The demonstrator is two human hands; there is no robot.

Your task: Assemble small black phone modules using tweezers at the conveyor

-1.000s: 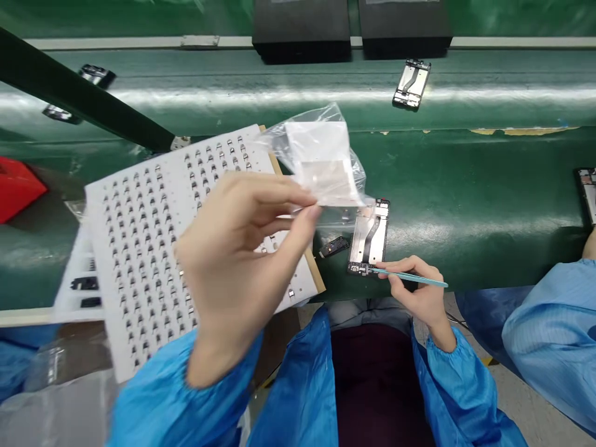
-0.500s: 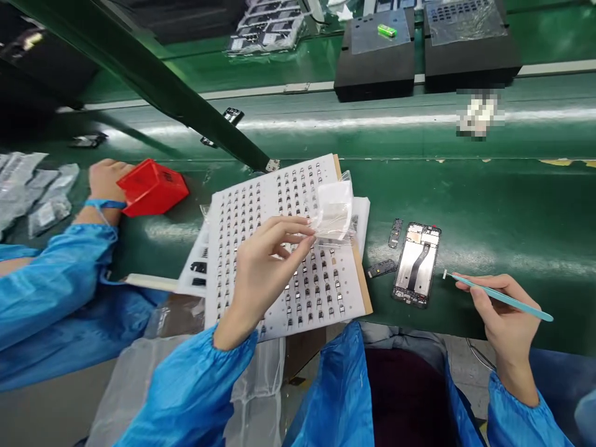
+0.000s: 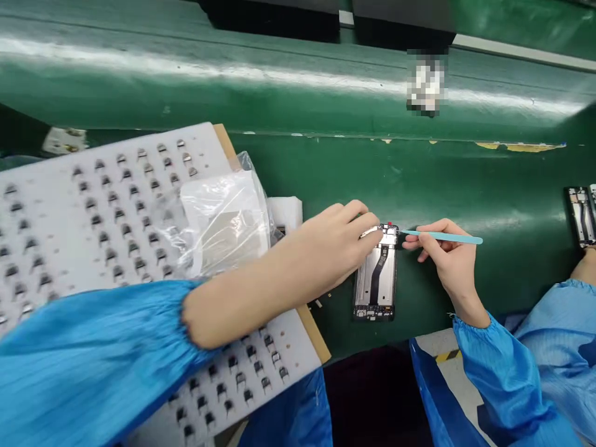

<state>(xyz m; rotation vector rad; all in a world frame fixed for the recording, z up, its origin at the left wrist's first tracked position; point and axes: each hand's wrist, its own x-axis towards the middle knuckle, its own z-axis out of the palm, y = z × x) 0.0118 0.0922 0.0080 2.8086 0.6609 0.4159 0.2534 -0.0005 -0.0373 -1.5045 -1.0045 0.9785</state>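
An opened phone frame point(image 3: 376, 277) lies on the green bench, long side pointing away from me. My left hand point(image 3: 342, 248) reaches across to its top left corner, fingers pinched together on a small part at the frame's top edge. My right hand point(image 3: 442, 251) grips teal tweezers point(image 3: 440, 236), whose tip touches the same top edge from the right. A clear plastic bag point(image 3: 223, 217) rests on the white tray of small parts point(image 3: 107, 223) to the left, under my left forearm.
The raised green conveyor point(image 3: 279, 74) runs across the back, with black boxes point(image 3: 279, 15) behind it. Another phone frame point(image 3: 582, 214) lies at the far right beside another person's blue sleeve point(image 3: 559, 335). A white pad point(image 3: 286, 211) sits by the bag.
My left hand let go of the plastic bag, which now lies on the tray, and moved right to the phone frame. My right hand brought the tweezers to the frame's top edge.
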